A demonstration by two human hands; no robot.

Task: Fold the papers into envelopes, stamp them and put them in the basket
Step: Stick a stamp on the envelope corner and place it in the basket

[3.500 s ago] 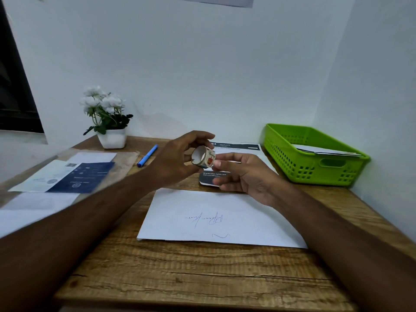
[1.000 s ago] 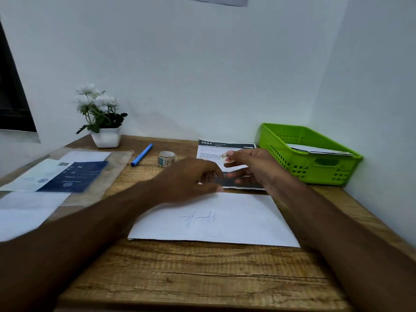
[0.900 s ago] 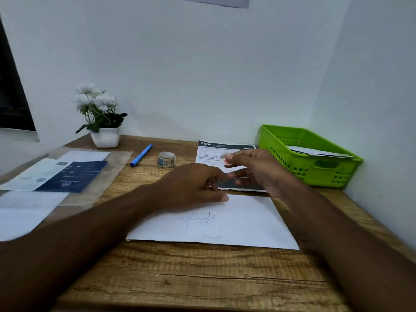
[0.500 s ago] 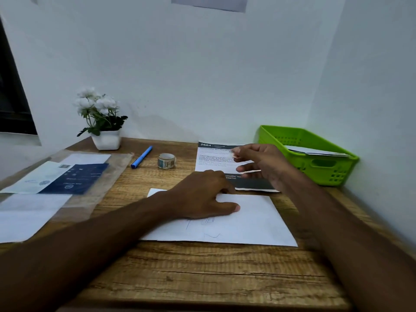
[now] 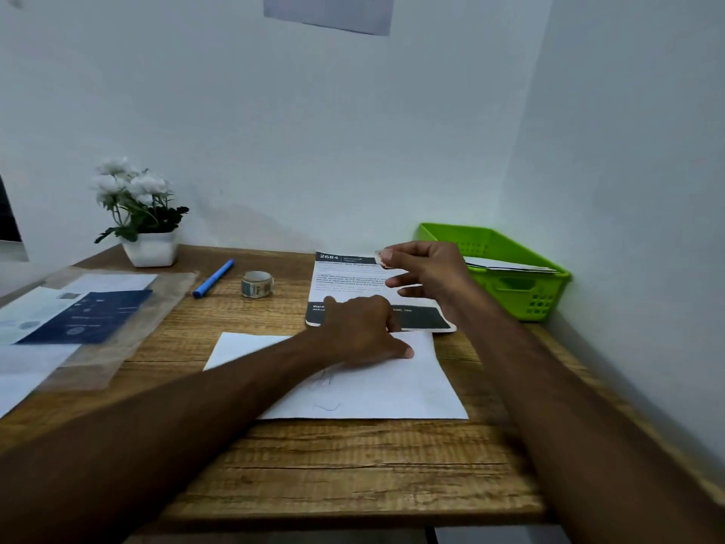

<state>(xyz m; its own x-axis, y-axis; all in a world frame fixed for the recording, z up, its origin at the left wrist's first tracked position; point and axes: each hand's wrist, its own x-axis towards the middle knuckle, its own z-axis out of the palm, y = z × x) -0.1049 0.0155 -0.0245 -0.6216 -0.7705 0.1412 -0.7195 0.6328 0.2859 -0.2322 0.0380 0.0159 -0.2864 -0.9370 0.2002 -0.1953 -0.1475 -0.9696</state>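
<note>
A white folded envelope (image 5: 392, 390) with pen scribbles lies flat in the middle of the wooden desk. My left hand (image 5: 363, 333) presses down on its upper part, fingers bent, thumb flat on the paper. My right hand (image 5: 427, 270) hovers above the printed sheet (image 5: 353, 276) and pinches a small stamp sticker (image 5: 382, 257) between thumb and forefinger. The stamp roll (image 5: 257, 284) stands on the desk to the left. The green basket (image 5: 521, 284) sits at the far right corner with envelopes inside.
A blue pen (image 5: 214, 277) lies beside the stamp roll. A white flower pot (image 5: 149, 247) stands at the back left. Papers and a dark blue leaflet under a clear sleeve (image 5: 78, 312) cover the left side. Walls close the back and right.
The stamp roll, held in both hands at first, now stands on the desk. My left hand came down onto the envelope. My right hand lifted slightly with the torn-off stamp.
</note>
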